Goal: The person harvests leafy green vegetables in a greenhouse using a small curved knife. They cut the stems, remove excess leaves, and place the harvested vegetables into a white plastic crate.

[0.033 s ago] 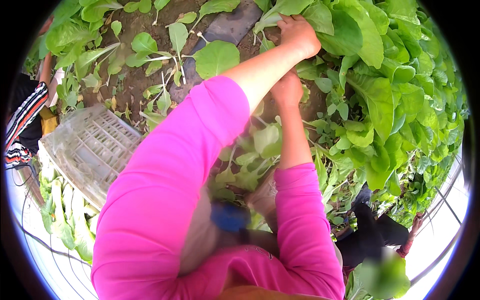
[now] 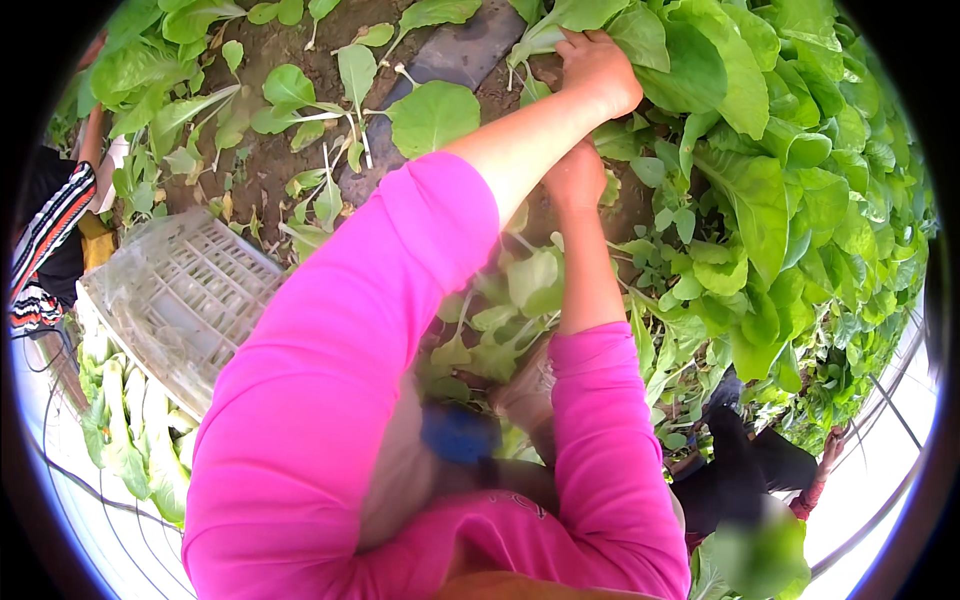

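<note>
Reaching far forward and to the right, my left hand [image 2: 602, 78] is closed at the pale base of a leafy green plant [image 2: 545, 40]. Its fingers curl against the stalks, and broad leaves spread over and beside it. My right hand [image 2: 577, 178] is low to the soil, just under and nearer than the left wrist. The left forearm crosses over its fingers, so what they hold is hidden. A dense row of leafy greens [image 2: 750, 190] stands right beside both hands.
Loose leaves, one a broad green leaf [image 2: 433, 118], lie on soil and a dark strip [image 2: 455, 55]. To the left are a white plastic crate [image 2: 200, 300] with clear film and picked greens [image 2: 140, 430]. Other people, one in a striped sleeve [image 2: 50, 240], another in dark clothes [image 2: 755, 465], are nearby.
Both hands stay in place. The blurred green leaves by the other person at the lower right have shifted slightly left.
</note>
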### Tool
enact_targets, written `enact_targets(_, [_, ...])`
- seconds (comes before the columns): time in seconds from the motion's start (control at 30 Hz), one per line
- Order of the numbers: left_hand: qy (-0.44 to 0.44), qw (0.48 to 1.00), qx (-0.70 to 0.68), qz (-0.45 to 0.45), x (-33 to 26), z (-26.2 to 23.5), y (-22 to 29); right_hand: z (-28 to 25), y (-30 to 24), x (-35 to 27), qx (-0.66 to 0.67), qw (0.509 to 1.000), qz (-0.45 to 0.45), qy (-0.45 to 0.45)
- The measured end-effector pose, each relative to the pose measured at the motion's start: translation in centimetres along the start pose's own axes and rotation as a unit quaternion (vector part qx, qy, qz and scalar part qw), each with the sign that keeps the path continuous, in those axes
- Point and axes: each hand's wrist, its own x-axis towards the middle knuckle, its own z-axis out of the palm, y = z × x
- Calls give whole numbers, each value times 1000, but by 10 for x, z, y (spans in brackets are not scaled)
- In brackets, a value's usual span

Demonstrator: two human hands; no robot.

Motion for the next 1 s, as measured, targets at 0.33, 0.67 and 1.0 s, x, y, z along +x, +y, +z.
enact_targets(0.33, [-47,998,35,26,-14,-12,-1,-10,-13,32,-23,991,62,-117])
enact_targets(0.67, [17,995,88,48,-10,9,-3,25,11,53,38,997,-38,-52])
enact_targets(1.0, [102,994,-43,22,-11,-17,-18,-10,-22,35,-95,974,77,-189])
